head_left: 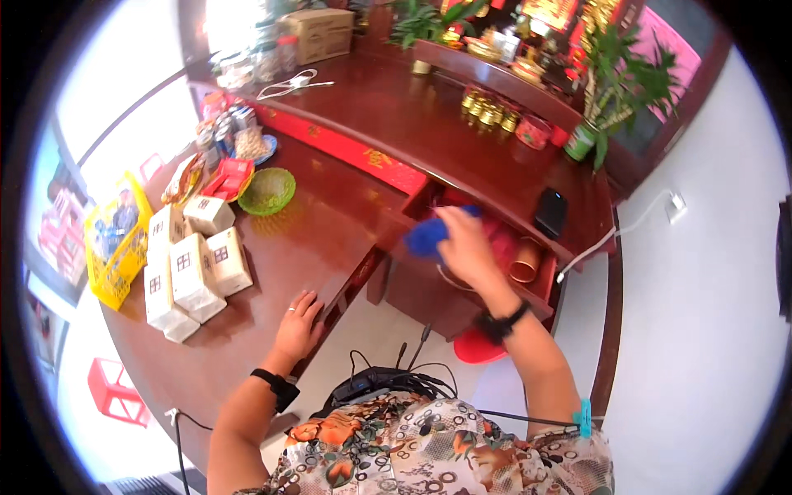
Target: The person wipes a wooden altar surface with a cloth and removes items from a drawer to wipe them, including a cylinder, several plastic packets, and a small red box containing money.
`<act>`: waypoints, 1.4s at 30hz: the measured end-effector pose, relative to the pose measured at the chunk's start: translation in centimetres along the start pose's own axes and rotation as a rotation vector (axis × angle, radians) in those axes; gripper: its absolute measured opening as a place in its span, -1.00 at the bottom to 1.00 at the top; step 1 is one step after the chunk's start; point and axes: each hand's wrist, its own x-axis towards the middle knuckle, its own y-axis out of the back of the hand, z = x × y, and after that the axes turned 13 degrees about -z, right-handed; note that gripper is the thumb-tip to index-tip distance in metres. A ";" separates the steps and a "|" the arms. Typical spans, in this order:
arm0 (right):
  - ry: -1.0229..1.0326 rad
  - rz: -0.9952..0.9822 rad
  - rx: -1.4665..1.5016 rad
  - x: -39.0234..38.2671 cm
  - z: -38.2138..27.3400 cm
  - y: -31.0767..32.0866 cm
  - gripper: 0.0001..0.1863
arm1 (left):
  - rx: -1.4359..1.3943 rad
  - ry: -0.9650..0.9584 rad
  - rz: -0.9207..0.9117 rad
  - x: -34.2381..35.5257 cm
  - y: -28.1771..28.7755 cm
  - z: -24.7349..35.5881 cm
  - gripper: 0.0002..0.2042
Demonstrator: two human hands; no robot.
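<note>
Plainly blue cloth (424, 238) — crumpled, blurred — gripped in right fingers (452, 221); left fingers (306, 304) loosely spread.

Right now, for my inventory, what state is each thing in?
Drawer, pulled open.
Blue cloth, bunched in the right hand.
Left hand, resting on the table.
White charger, plugged into the wall.
Far white cable, loosely looped.
Copper-coloured container, apparently lying on its side.
White packs, clustered.
Green basket, upright.
</note>
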 end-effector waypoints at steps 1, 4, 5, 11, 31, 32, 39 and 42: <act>-0.034 -0.029 0.085 1.0 0.1 -2.5 -0.43 | -0.002 0.020 0.003 0.2 -0.2 0.0 -0.58; -0.069 -0.102 0.159 2.5 -2.9 -4.4 -0.37 | 0.003 0.042 0.006 0.0 -0.4 -0.4 -0.58; -0.066 -0.158 0.134 2.2 -3.7 -3.7 -0.36 | -0.001 0.042 0.007 0.0 -0.2 -0.2 -0.58; -0.142 -0.200 0.050 -4.0 -4.0 -0.8 -0.41 | -0.025 0.027 -0.004 -0.3 -0.3 -0.5 -0.57; -0.217 -0.304 0.052 -9.9 -5.7 2.7 -0.13 | -0.051 -0.004 -0.015 -1.3 1.7 0.4 -0.64; -0.159 -0.325 0.090 -8.6 -6.5 2.5 -0.07 | -0.125 0.126 -0.152 -1.1 2.1 1.0 -0.66; -0.003 -0.313 0.145 -5.6 -7.3 0.7 0.03 | -0.049 -0.084 0.173 -1.8 -1.1 1.4 -0.67; -0.121 -0.410 0.233 -7.5 -9.0 1.6 -0.08 | 0.008 -0.039 0.117 -2.7 -1.3 1.3 -0.57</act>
